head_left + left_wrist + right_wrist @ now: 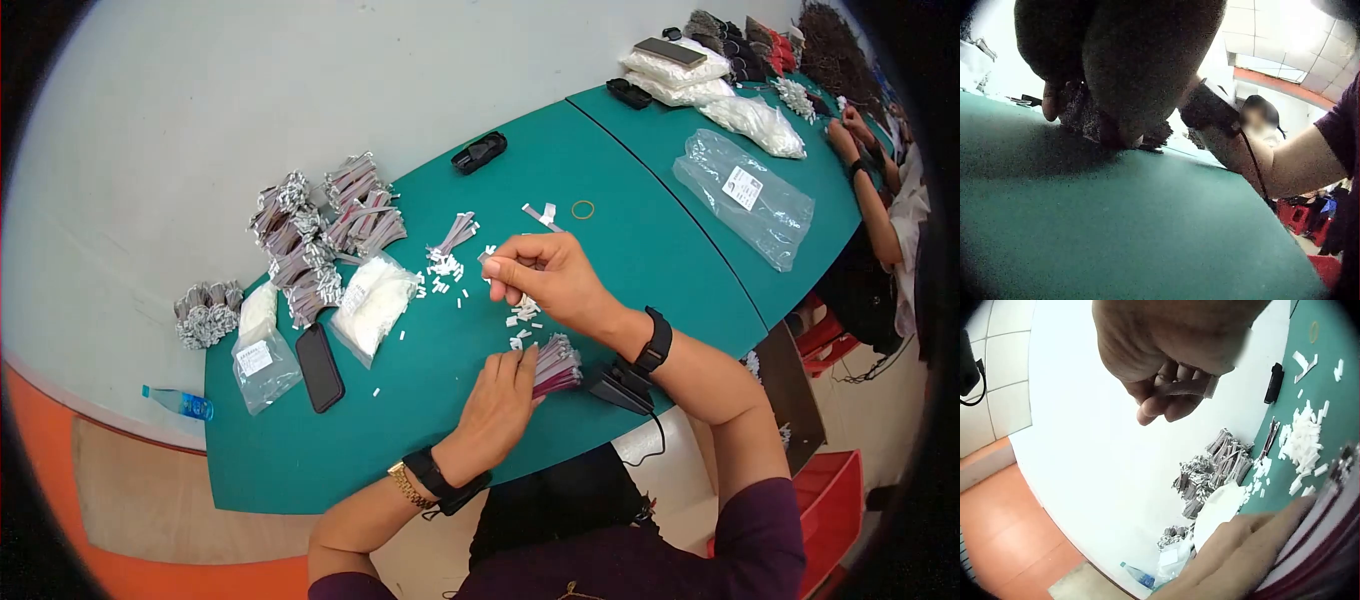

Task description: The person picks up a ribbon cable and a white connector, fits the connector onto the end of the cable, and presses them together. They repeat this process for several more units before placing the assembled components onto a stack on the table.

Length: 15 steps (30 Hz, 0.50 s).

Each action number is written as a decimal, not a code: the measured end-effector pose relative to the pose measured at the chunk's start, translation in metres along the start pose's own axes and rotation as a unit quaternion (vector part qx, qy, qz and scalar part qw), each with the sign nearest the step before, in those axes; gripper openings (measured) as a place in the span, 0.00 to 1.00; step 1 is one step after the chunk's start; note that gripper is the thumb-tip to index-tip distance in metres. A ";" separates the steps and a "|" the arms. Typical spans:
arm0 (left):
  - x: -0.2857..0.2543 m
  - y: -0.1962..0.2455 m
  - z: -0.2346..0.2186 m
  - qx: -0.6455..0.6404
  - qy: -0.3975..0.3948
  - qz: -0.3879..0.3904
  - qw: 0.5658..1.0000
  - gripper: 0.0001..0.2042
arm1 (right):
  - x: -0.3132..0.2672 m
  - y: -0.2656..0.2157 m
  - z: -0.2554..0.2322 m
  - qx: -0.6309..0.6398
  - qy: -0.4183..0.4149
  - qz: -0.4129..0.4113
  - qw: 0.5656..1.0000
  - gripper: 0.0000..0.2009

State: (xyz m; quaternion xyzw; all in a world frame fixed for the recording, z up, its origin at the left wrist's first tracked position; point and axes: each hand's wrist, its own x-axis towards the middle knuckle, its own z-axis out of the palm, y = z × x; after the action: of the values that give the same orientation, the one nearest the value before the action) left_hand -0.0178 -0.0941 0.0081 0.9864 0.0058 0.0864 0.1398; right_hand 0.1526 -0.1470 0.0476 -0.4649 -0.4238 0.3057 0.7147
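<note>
While a bundle of flat grey-and-maroon ribbon cables (557,368) is gripped by the left hand (496,400) on the green tabletop (400,430), a short flat greyish cable with a white end piece (1184,388) is pinched in the right hand (550,275), raised above the table. The right fingers are curled and closed together on the cable; the left fingers are bent round the bundle, parted only by its thickness, though their exact grip is hidden in shadow. Small loose white plastic pieces (1304,440) are scattered beyond the bundle. The single cable is judged light and limp, easily bent or twisted, so it is best held flat, close behind its white end, without the joint being strained. The bundle is likely springy and apt to fan out, and is best taken around its middle, with the strands kept aligned.
</note>
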 end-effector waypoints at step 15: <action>0.082 -0.007 0.037 -0.082 0.050 0.014 0.995 0.20 | 0.001 0.000 -0.002 0.000 0.009 0.001 1.000 0.08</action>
State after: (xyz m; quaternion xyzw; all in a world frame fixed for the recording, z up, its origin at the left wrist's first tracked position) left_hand 0.0696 -0.0951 -0.0151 0.9660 -0.0081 0.1376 0.2190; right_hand 0.1546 -0.1463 0.0474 -0.4681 -0.4170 0.3018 0.7182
